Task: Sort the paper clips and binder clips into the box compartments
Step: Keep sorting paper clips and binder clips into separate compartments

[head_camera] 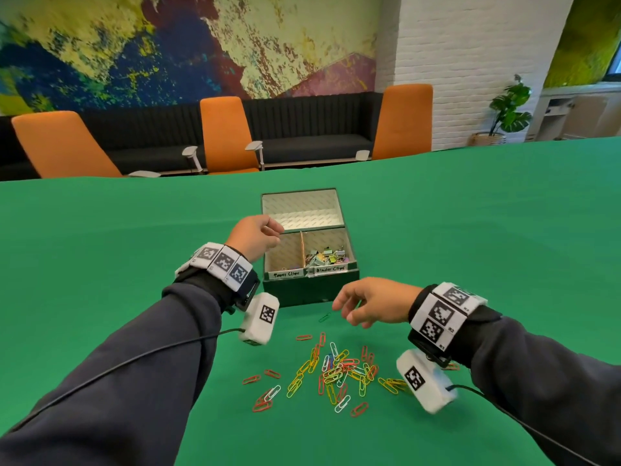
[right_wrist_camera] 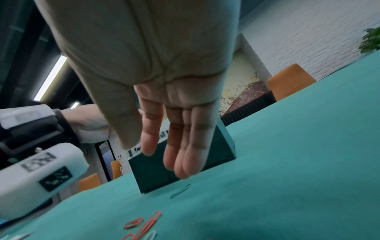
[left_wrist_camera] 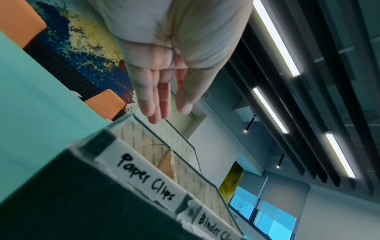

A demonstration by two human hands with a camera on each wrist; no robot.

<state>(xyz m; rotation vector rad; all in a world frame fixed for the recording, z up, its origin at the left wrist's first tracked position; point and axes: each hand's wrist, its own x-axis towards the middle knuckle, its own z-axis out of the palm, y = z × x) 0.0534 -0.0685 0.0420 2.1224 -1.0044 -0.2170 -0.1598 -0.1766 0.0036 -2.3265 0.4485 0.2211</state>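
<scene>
A: Head view? 
B: Box (head_camera: 311,284) sat on the green counter (head_camera: 470,247), lid open. Binder clips (head_camera: 327,256) filled its right compartment; the left one, labelled Paper Clips, held a few. Left hand (head_camera: 256,235) hovered at the box's left edge, holding nothing I could see. Right hand (head_camera: 373,302) hung above a lone green paper clip (head_camera: 324,317), fingers loose and apart. Paper clips (head_camera: 336,368) lay scattered on the counter near the person.

A: Left wrist? 
B: Left hand (left_wrist_camera: 162,91) over the box (left_wrist_camera: 82,203), fingers (left_wrist_camera: 147,100) straight and close together, empty.

A: Right wrist? 
B: Right hand (right_wrist_camera: 174,129) just before the box (right_wrist_camera: 152,172), fingers (right_wrist_camera: 189,154) straight, nearly together, off the counter (right_wrist_camera: 287,162). Green paper clip (right_wrist_camera: 180,191) lay just below them; red paper clips (right_wrist_camera: 141,220) nearer the camera.
</scene>
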